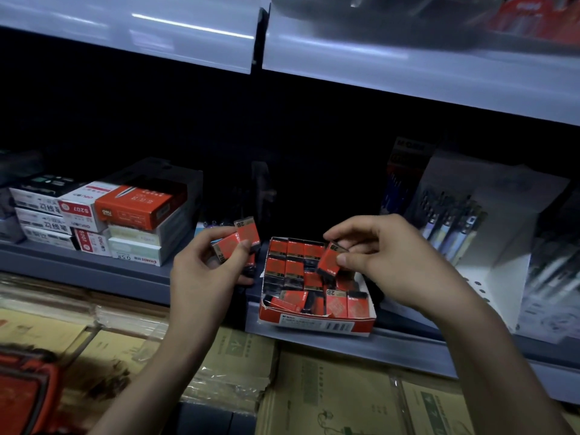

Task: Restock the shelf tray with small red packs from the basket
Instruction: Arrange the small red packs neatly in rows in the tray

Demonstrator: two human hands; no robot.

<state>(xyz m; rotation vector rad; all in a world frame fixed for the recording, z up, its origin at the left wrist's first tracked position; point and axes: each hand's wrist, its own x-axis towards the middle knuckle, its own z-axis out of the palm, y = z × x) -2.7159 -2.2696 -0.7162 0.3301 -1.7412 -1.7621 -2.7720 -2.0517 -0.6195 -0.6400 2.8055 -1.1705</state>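
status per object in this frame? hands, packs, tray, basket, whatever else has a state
left hand: grips several red packs, left of the tray
right hand: pinches single pack, tilted, above the tray
tray: on the shelf, open top, partly filled; back rows tidy, front packs jumbled
basket: only a corner in view, contents hidden
stacked boxes: closed, piled on the shelf

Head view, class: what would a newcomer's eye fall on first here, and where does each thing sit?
The red shelf tray, crowded with small red packs, stands out at the centre on the dim shelf. Just above it the right hand pinches one pack, while the left hand, left of the tray, holds a bunch of packs. A red basket shows blurred at bottom left.
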